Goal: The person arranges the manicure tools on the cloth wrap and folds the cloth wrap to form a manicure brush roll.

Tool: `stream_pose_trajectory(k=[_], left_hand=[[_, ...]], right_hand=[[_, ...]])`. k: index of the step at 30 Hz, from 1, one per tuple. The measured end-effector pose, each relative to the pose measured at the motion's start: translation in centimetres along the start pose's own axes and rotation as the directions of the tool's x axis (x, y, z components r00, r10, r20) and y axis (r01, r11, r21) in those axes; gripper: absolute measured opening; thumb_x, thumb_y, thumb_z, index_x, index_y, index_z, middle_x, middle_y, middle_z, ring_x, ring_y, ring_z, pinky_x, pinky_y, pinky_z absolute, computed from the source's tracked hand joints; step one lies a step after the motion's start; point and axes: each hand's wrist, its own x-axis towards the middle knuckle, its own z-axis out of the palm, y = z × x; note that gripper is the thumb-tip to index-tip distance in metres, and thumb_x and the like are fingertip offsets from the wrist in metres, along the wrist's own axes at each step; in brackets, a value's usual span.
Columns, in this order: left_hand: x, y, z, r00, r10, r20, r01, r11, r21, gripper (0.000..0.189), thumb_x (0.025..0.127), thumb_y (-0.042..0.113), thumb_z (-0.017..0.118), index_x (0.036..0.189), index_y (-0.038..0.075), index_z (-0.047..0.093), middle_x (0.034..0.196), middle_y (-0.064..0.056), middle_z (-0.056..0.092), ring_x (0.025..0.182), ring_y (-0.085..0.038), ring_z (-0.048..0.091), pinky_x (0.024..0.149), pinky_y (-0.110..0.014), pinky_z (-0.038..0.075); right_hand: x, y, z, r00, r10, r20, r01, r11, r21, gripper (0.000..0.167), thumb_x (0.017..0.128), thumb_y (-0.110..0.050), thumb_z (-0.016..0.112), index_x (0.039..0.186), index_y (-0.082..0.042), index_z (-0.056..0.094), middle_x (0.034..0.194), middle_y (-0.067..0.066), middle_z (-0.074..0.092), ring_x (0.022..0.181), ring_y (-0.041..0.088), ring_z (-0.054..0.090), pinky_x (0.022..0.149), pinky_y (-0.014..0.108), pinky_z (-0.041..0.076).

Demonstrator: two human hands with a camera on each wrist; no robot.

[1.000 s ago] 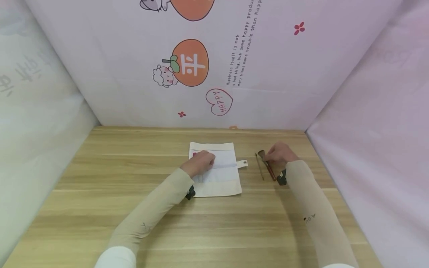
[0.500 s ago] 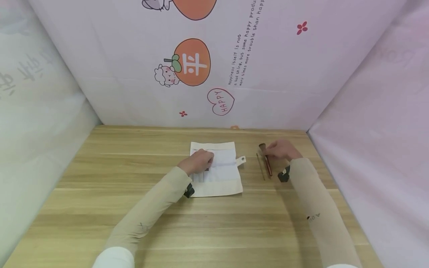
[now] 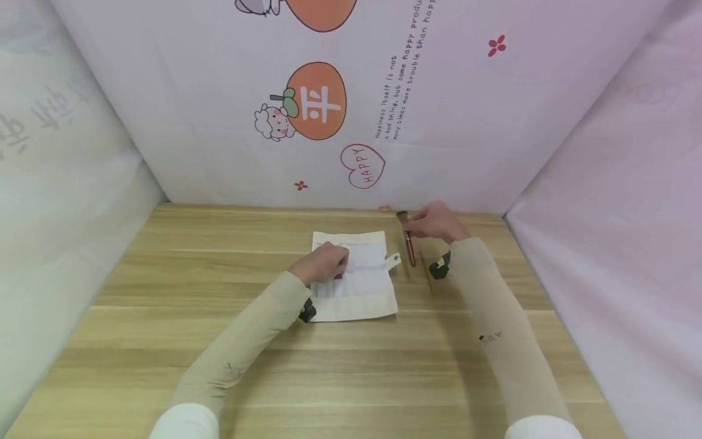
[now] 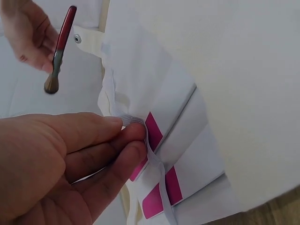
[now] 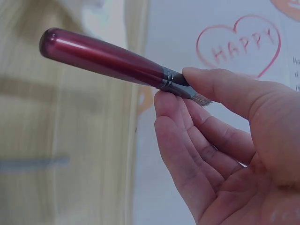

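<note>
A cream and white fabric roll pouch [image 3: 364, 259] lies unfolded on the table. My left hand [image 3: 325, 262] is over its left half. In the left wrist view, its thumb and finger pinch a narrow white elastic band [image 4: 162, 180]. Flat white pieces with magenta bands [image 4: 173, 185] sit behind that elastic. My right hand [image 3: 439, 221] holds a makeup brush [image 5: 105, 58] by its metal collar, between thumb and fingertips. The brush's glossy dark red handle points down towards the table in the head view; its brown bristles are partly hidden by the fingers.
A thin stick-like tool [image 3: 427, 275] lies on the wooden table [image 3: 351, 378], right of the pouch. The pouch's snap strap [image 3: 393, 261] juts out on its right side. Printed white cloth walls [image 3: 439, 122] stand at the back and both sides.
My right hand has lifted the makeup brush off the table and moved it left and towards the back wall. The left hand has stayed at the pouch, shifting only slightly.
</note>
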Motion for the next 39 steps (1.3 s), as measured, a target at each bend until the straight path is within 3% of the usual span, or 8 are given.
stream_pose_trajectory(k=[10,18,26,31,36,39], left_hand=[[0.1,-0.3,0.1,1.000,-0.001,-0.012,0.001,1.000,-0.011,0.025,0.107,0.011,0.059,0.083,0.012,0.056,0.075,0.001,0.054,0.071,-0.013,0.051,0.069,-0.025,0.042],[0.3,-0.6,0.1,1.000,0.007,-0.019,-0.008,1.000,-0.018,0.025,0.107,0.010,0.060,0.082,0.012,0.058,0.075,0.002,0.056,0.071,-0.013,0.052,0.069,-0.025,0.042],[0.5,-0.6,0.0,1.000,0.009,-0.017,-0.010,1.000,-0.024,0.021,0.105,0.009,0.063,0.083,0.011,0.061,0.077,0.001,0.059,0.073,-0.014,0.055,0.071,-0.025,0.045],[0.5,-0.6,0.0,1.000,0.021,-0.006,-0.021,0.999,-0.037,0.023,0.104,0.010,0.064,0.082,0.011,0.060,0.076,0.001,0.057,0.070,-0.013,0.053,0.067,-0.024,0.042],[0.4,-0.7,0.1,1.000,0.014,-0.011,-0.014,0.999,-0.036,0.022,0.103,0.009,0.065,0.082,0.010,0.061,0.076,0.001,0.057,0.069,-0.013,0.052,0.066,-0.023,0.042],[0.3,-0.9,0.1,1.000,0.007,-0.012,-0.007,1.000,-0.024,0.018,0.103,0.010,0.066,0.085,0.010,0.064,0.078,0.000,0.060,0.070,-0.013,0.054,0.067,-0.024,0.044]], right_hand=[[2.4,-6.2,4.0,1.000,-0.024,-0.012,0.025,0.998,0.053,0.027,0.096,-0.023,0.078,0.113,-0.002,0.079,0.117,0.017,0.079,0.105,0.026,0.078,0.097,0.039,0.061],[3.5,-9.0,6.2,1.000,-0.019,-0.014,0.020,0.998,0.055,0.028,0.095,-0.024,0.079,0.115,-0.005,0.080,0.108,0.013,0.081,0.096,0.020,0.076,0.097,0.039,0.061],[5.1,-8.9,7.2,0.998,0.019,-0.061,-0.015,0.997,0.070,0.026,0.091,-0.025,0.083,0.107,-0.004,0.082,0.095,0.011,0.082,0.083,0.016,0.073,0.090,0.038,0.061],[5.9,-7.7,8.7,0.995,0.033,-0.094,-0.020,0.991,0.131,0.024,0.091,-0.021,0.083,0.106,-0.003,0.081,0.096,0.012,0.082,0.082,0.017,0.074,0.088,0.037,0.062],[6.1,-6.8,10.6,0.988,-0.003,-0.155,0.034,0.979,0.200,0.026,0.091,-0.018,0.083,0.109,0.000,0.080,0.099,0.016,0.081,0.089,0.027,0.079,0.087,0.039,0.064],[5.9,-6.5,11.6,0.986,-0.027,-0.164,0.063,0.974,0.218,0.024,0.091,-0.018,0.082,0.107,-0.001,0.080,0.099,0.017,0.081,0.088,0.026,0.078,0.081,0.034,0.064]])
